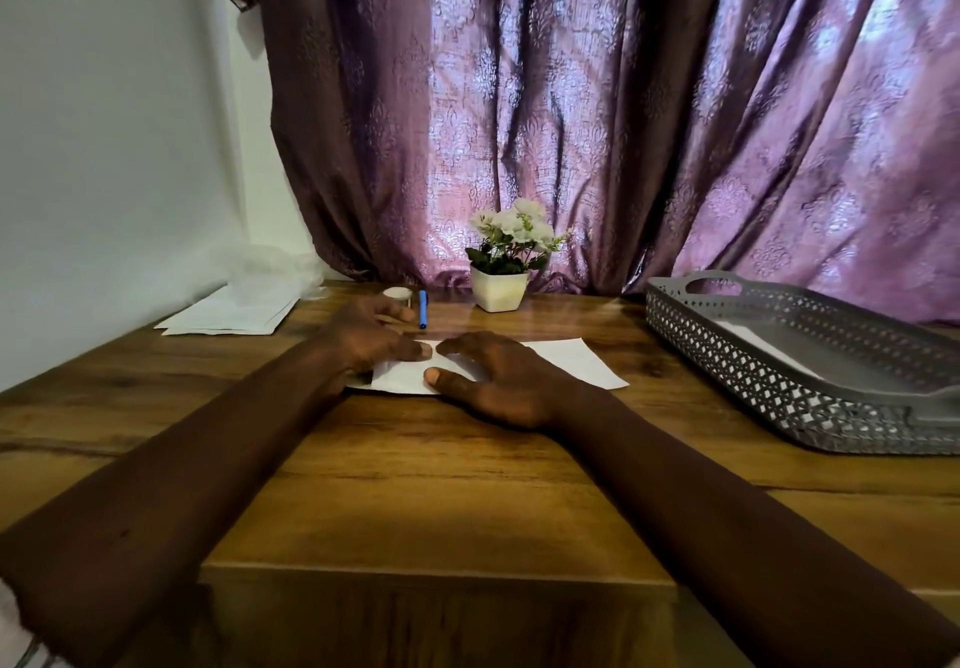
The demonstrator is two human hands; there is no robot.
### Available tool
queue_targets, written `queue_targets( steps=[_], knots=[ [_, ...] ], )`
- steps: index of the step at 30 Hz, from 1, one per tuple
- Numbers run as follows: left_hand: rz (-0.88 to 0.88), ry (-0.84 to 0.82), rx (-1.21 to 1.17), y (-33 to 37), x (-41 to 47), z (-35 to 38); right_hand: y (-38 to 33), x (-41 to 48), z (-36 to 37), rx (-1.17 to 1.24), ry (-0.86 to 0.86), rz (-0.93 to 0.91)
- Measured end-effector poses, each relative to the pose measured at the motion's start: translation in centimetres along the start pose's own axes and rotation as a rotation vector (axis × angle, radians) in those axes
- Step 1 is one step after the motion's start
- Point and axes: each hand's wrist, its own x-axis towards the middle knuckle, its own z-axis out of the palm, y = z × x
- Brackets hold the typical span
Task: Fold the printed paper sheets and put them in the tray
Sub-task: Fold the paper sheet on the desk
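Note:
A white paper sheet [576, 363] lies folded flat on the wooden table [441, 464] in front of me. My left hand [371, 337] rests on its left end, fingertips pressing the paper. My right hand [498, 381] lies palm down on the middle of the sheet, fingers spread. A stack of unfolded printed sheets [228, 311] sits at the far left of the table. The grey perforated tray [810, 360] stands at the right, with white paper lying inside it.
A small white pot of white flowers [501, 262] stands at the back centre. A blue pen [422, 308] and a small round white container [397, 294] lie behind my left hand. A purple curtain hangs behind the table; crumpled clear plastic sits at the back left.

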Motion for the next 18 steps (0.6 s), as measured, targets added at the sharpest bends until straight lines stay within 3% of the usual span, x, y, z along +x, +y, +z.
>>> queue_targets(
  steps=[3,6,11,13,16,18],
  knots=[
    [-0.031,-0.060,-0.141,0.4,-0.3,-0.2,0.1,0.1,0.0,0.005,0.013,-0.012],
    [-0.022,-0.065,-0.100,0.6,-0.7,-0.1,0.2,0.2,0.1,-0.007,0.008,-0.003],
    [0.182,0.229,0.372,1.4,-1.5,-1.2,0.4,0.4,0.2,-0.058,-0.030,0.019],
    [0.170,0.351,0.578,1.3,-1.6,-2.4,0.4,0.4,0.1,-0.069,-0.032,0.015],
    [0.047,0.285,0.726,0.8,-1.5,-3.8,0.4,0.4,0.1,-0.067,-0.029,0.006],
    [0.001,0.196,0.647,0.8,-1.4,-3.8,0.4,0.4,0.2,-0.069,-0.030,0.003]
  ],
)
